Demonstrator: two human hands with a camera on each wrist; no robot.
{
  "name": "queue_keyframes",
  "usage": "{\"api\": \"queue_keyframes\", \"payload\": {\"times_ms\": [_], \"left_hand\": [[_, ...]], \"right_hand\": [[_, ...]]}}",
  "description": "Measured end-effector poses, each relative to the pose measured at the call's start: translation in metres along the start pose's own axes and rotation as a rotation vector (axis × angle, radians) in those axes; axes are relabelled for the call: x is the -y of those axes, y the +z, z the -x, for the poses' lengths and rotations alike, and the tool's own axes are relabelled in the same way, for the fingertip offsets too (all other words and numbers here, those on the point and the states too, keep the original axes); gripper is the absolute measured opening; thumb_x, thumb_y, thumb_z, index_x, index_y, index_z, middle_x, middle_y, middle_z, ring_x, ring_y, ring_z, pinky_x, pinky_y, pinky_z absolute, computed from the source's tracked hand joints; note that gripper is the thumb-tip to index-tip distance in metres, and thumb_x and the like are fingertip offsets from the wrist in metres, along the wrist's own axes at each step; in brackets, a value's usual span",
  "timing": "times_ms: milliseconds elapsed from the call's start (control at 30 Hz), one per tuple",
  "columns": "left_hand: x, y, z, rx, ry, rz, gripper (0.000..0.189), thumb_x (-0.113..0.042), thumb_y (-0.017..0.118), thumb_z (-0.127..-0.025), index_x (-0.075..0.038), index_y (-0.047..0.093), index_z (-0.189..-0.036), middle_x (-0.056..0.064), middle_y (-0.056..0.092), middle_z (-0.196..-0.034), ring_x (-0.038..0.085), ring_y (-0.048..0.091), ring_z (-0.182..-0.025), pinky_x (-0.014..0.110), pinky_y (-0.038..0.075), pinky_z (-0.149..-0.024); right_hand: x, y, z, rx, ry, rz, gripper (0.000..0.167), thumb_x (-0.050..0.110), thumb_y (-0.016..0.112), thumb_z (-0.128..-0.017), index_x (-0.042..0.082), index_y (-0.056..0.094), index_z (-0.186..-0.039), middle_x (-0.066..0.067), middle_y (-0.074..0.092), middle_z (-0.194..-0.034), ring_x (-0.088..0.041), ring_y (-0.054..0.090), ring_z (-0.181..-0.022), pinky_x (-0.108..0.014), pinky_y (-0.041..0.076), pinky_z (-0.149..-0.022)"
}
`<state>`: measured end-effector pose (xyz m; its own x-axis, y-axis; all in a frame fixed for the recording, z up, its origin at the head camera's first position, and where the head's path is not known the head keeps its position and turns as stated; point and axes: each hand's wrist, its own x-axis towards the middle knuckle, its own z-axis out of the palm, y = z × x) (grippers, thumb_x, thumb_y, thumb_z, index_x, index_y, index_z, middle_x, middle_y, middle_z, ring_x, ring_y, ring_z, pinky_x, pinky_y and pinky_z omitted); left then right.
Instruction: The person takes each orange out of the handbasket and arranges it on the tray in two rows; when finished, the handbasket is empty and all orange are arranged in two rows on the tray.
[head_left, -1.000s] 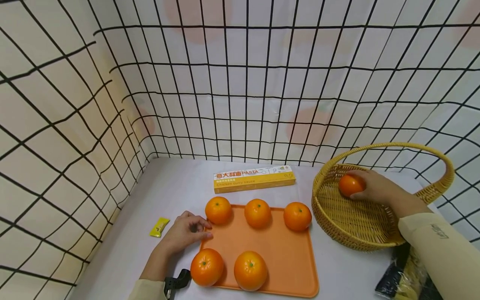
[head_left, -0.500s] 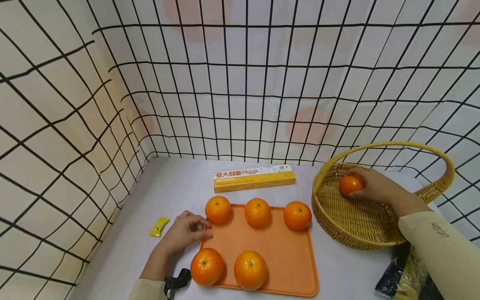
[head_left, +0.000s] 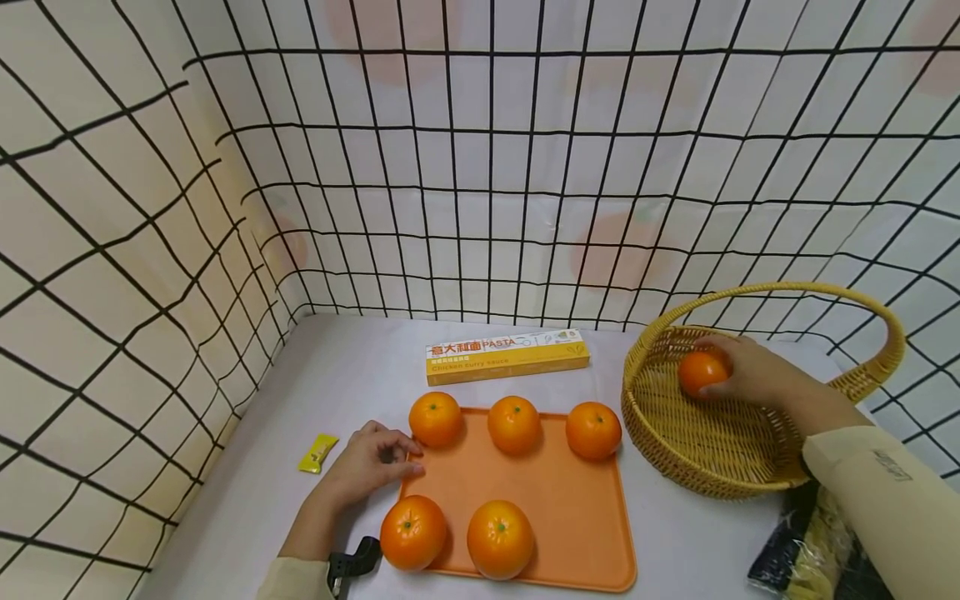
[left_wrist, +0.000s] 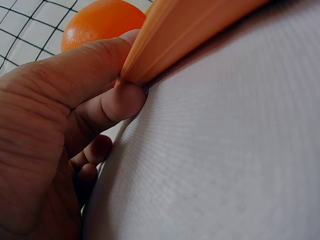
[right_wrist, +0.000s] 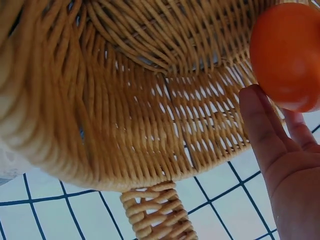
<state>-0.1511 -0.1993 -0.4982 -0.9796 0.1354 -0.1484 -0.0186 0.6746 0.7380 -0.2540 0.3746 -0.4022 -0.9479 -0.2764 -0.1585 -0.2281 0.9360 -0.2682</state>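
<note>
My right hand (head_left: 757,375) holds a smooth red-orange tomato (head_left: 702,372) inside the wicker basket (head_left: 637,442), near its back wall. In the right wrist view, the fingers (right_wrist: 265,125) lie along the side of the tomato (right_wrist: 290,60). My left hand (head_left: 371,462) pinches the left rim of the orange tray (head_left: 577,517). The left wrist view shows its thumb over the tray edge (left_wrist: 150,55) and a finger beneath. On the tray lie several oranges: three along the back edge, such as the middle orange (head_left: 514,425), and two at the front, including the larger orange (head_left: 501,540).
A yellow and white pasta box (head_left: 508,358) lies behind the tray. Left of my left hand is a small yellow wrapped packet (head_left: 318,453). Dark and yellowish plastic packets (head_left: 802,542) lie below the basket, partly under my right sleeve. Black wire mesh (head_left: 491,192) encloses the back and sides.
Both hands stay almost in place, the right around the tomato in the basket and the left at the tray rim. The view shifts very slightly; the oranges have not moved.
</note>
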Motion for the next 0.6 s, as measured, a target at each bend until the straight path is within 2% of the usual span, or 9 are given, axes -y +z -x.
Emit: {"api": "queue_keyframes", "payload": {"times_ms": [100, 267, 600], "left_hand": [[0.001, 0.0, -0.001, 0.001, -0.002, 0.001, 0.018, -0.039, 0.09, -0.076, -0.037, 0.075, -0.087, -0.004, 0.055, -0.09, 0.018, 0.044, -0.097, 0.036, 0.034, -0.081], [0.001, -0.001, -0.001, 0.001, 0.0, 0.0, 0.018, -0.038, 0.09, -0.076, -0.036, 0.075, -0.087, -0.004, 0.056, -0.09, 0.018, 0.044, -0.097, 0.037, 0.034, -0.081], [0.0, -0.001, 0.0, 0.0, 0.018, 0.002, 0.018, -0.039, 0.089, -0.078, -0.033, 0.075, -0.088, -0.003, 0.055, -0.088, 0.017, 0.044, -0.096, 0.037, 0.033, -0.081]], "right_hand": [[0.003, -0.002, 0.003, 0.002, 0.029, -0.018, 0.091, 0.045, 0.083, -0.082, 0.003, 0.039, -0.149, -0.04, 0.045, -0.135, -0.056, 0.054, -0.115, -0.069, 0.05, -0.086], [0.01, -0.006, 0.008, -0.001, 0.028, -0.019, 0.097, 0.054, 0.082, -0.08, 0.002, 0.038, -0.149, -0.039, 0.046, -0.131, -0.052, 0.055, -0.112, -0.068, 0.051, -0.083], [0.027, -0.008, 0.021, -0.027, 0.012, -0.005, 0.097, 0.052, 0.083, -0.079, -0.009, 0.044, -0.144, -0.038, 0.044, -0.127, -0.049, 0.059, -0.104, -0.067, 0.052, -0.082]]}}
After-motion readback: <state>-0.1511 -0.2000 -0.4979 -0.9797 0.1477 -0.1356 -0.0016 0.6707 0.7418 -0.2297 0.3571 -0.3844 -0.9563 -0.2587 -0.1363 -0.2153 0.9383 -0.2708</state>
